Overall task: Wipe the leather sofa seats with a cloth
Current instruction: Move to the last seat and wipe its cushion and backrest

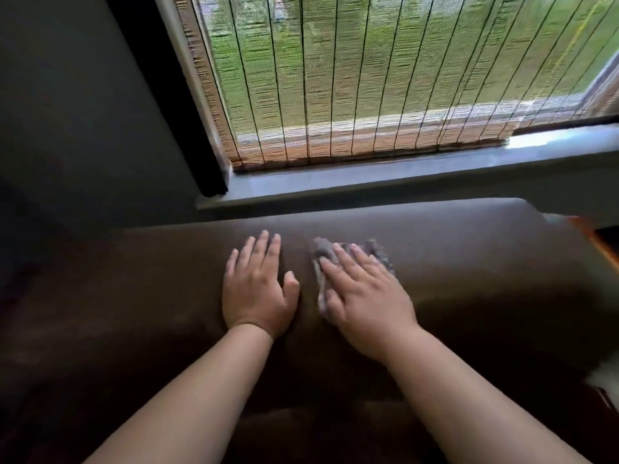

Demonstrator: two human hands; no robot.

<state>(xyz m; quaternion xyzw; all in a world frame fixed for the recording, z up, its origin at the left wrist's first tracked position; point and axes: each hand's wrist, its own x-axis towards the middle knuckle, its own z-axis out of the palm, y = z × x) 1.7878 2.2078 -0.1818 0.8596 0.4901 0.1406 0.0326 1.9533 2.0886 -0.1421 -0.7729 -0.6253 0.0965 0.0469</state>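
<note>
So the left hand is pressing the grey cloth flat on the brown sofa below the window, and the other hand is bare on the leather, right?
Wrong hand. The head view shows the right hand pressing the grey cloth flat on the brown sofa below the window; the left hand lies bare on the leather.

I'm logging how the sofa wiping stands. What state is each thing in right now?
cloth: crumpled, pressed flat on the sofa under the right hand
right hand: fingers straight, on the cloth
left hand: flat on bare leather, holding nothing
sofa: dark brown, below the sill
blind: lowered to the sill
</note>
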